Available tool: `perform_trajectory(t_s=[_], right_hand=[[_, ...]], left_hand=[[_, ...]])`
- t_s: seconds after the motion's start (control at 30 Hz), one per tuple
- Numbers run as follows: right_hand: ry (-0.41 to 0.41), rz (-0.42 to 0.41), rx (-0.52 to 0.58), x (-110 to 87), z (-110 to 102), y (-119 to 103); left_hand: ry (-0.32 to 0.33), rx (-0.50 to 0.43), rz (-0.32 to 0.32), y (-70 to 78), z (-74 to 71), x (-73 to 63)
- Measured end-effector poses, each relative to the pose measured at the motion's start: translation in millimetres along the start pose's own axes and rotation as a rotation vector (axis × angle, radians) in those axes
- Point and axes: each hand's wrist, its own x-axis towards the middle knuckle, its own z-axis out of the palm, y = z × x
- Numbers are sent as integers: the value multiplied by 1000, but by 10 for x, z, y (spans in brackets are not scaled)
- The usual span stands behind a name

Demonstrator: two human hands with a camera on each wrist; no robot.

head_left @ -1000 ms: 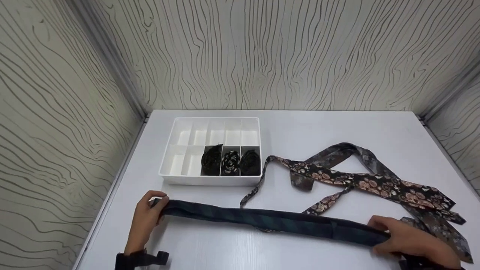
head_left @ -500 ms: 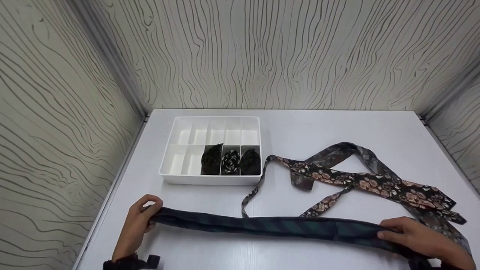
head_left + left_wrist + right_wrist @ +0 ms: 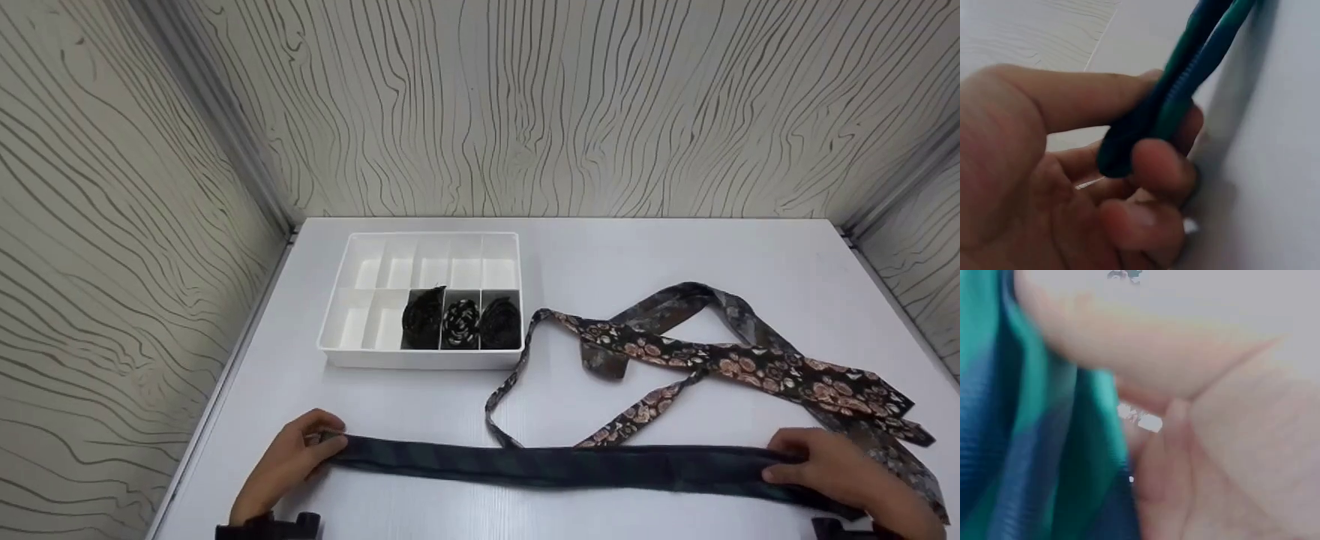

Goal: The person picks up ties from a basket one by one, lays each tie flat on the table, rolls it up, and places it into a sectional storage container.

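Note:
A dark blue and green striped necktie, folded lengthwise, stretches across the front of the table between my two hands. At its left end my left hand pinches it between thumb and fingers. The left wrist view shows the folded tie end gripped in the curled fingers. My right hand holds the other end, thumb on top, with a short tip sticking out past the palm. Close up in the right wrist view, the layered tie fabric hangs beside the thumb, and the fingers behind it are partly hidden.
A white divided box stands at the back left, with rolled dark ties in three front compartments. To the right lie a pink-flowered black tie and a greyish patterned tie, overlapping. The striped tie covers part of the flowered one.
Both hands have brought the striped tie nearer the table's front edge. The right hand has shifted rightward. The left hand went left, then came back right.

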Motion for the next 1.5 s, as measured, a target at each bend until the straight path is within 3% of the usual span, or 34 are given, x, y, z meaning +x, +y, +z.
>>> perform_trajectory(t_s=[0.1,0.2,0.3,0.4,0.53,0.63,0.77,0.9,1.0,1.07,1.2,1.33,1.4,1.5], right_hand=[[223,17,-145,143,85,-238],[364,-117,-161,360,268,-498],[363,-227,-194,623,448,-734],[348,-250,-315,886,538,-892],[365,-182,-422,1197,466,-976],[349,-102,-425,1433,314,-962],[324,29,-365,1701,74,-880],[385,92,-226,1821,-130,-803],[402,65,-146,1760,-243,-801],[392,36,-138,1607,-280,-817],[311,-23,-175,1160,-205,-836],[216,-58,-248,711,-17,-647],[222,-37,-274,544,62,-496],[297,18,-273,370,151,-328]], left_hand=[[69,89,21,48,39,7],[84,121,23,93,51,5],[84,125,31,107,53,7],[83,123,49,117,66,17],[78,124,59,142,108,32],[93,120,57,150,136,48],[124,92,43,154,151,70],[160,63,21,169,170,90],[208,83,30,182,182,103],[234,95,47,199,187,117],[271,87,83,209,191,135],[325,64,95,201,187,169],[357,50,86,203,182,198],[392,30,71,226,185,258]])
